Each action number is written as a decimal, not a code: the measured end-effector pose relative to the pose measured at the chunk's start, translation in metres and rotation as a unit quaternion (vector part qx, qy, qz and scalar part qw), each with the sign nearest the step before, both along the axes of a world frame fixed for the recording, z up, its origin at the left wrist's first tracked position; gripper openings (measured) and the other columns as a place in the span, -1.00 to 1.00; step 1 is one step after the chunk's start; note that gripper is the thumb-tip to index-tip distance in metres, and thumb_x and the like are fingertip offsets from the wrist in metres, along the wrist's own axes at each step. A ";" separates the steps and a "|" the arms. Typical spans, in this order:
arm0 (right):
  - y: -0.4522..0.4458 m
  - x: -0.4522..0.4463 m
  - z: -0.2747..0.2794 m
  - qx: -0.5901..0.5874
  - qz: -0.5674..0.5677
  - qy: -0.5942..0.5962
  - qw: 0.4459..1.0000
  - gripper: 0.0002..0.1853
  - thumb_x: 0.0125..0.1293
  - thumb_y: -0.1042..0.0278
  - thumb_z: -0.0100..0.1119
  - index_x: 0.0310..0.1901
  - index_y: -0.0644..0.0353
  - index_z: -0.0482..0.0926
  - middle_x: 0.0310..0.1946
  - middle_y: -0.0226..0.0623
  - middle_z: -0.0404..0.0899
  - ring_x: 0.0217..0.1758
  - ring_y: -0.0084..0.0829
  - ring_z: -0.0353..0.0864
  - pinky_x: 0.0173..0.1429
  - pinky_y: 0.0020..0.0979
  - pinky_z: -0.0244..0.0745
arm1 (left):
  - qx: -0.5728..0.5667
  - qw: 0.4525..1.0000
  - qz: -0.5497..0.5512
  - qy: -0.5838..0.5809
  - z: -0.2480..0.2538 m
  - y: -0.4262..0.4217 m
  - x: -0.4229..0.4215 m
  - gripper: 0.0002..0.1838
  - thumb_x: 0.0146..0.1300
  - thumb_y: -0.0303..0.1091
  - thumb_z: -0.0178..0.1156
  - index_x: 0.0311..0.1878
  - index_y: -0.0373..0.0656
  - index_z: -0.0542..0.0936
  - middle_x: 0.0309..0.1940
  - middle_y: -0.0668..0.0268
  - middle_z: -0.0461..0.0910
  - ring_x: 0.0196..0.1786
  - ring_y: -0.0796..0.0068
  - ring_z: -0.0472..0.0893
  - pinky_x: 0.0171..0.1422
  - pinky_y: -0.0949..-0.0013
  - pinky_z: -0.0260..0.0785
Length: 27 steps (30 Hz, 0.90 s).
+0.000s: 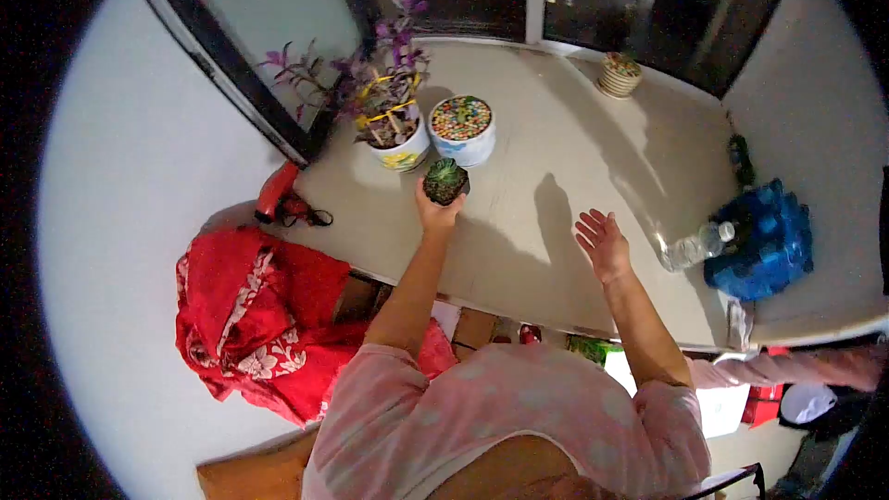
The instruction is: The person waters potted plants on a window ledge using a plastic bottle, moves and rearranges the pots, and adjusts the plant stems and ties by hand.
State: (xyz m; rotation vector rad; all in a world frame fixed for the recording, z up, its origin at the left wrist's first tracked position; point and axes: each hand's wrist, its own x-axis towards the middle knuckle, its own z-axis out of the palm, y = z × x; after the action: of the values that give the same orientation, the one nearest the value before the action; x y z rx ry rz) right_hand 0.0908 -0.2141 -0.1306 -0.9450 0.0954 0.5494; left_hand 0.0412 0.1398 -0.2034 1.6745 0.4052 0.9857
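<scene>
My left hand (439,210) is wrapped around a small dark pot holding a green succulent (445,180), lifted over the window ledge. Just beyond it stands a white-and-blue pot (463,147) topped with colourful pebbles and a small plant. To that pot's left, a purple-leaved plant (394,97) grows in a white pot with yellow decoration (404,156), with sticks and a yellow band around its stems. My right hand (604,243) hovers over the ledge, fingers stretched out, palm partly turned up, holding nothing.
On the pale ledge (519,102), a striped pot (619,78) stands near the window. At right, a clear plastic bottle (696,246) lies against a blue bag (764,245). A red hair dryer (276,193) rests at left, above red patterned fabric (259,306).
</scene>
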 end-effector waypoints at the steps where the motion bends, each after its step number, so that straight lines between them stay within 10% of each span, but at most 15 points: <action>1: -0.011 -0.002 -0.003 0.000 -0.009 -0.005 1.000 -0.43 0.43 -0.08 -0.31 0.21 0.26 0.25 0.18 -0.13 0.35 0.21 -0.20 0.35 0.28 -0.21 0.22 | -0.013 1.000 -0.023 -0.003 -0.007 -0.009 0.004 -0.07 -0.22 -0.46 0.46 0.25 -0.30 0.14 0.11 0.13 0.31 0.15 0.30 0.37 0.24 0.27 0.24; 17: -0.177 -0.038 -0.063 -0.112 -0.393 -0.031 0.912 -0.68 0.22 0.16 0.20 -0.05 0.05 0.43 -0.13 -0.41 0.49 -0.10 -0.45 0.46 -0.05 -0.40 0.32 | -0.124 0.949 -0.289 0.035 0.004 -0.237 0.065 -0.09 -0.18 -0.51 0.43 0.25 -0.25 0.10 0.11 0.15 0.25 0.17 0.34 0.31 0.28 0.25 0.20; 27: -0.185 0.008 -0.048 -0.266 -0.363 -0.212 0.868 -0.20 0.02 0.34 0.41 0.27 0.20 0.15 0.15 -0.22 0.29 0.22 -0.31 0.26 0.26 -0.29 0.22 | 0.016 0.967 -0.236 0.089 -0.029 -0.256 0.086 -0.06 -0.20 -0.33 0.47 0.25 -0.25 0.13 0.12 0.06 0.26 0.19 0.14 0.29 0.30 0.16 0.14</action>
State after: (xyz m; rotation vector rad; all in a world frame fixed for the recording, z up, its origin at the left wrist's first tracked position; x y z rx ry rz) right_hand 0.0990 -0.3994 -0.1782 -1.4452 0.2007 -0.4196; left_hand 0.1271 -0.1163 -0.2324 1.7844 0.0939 0.4927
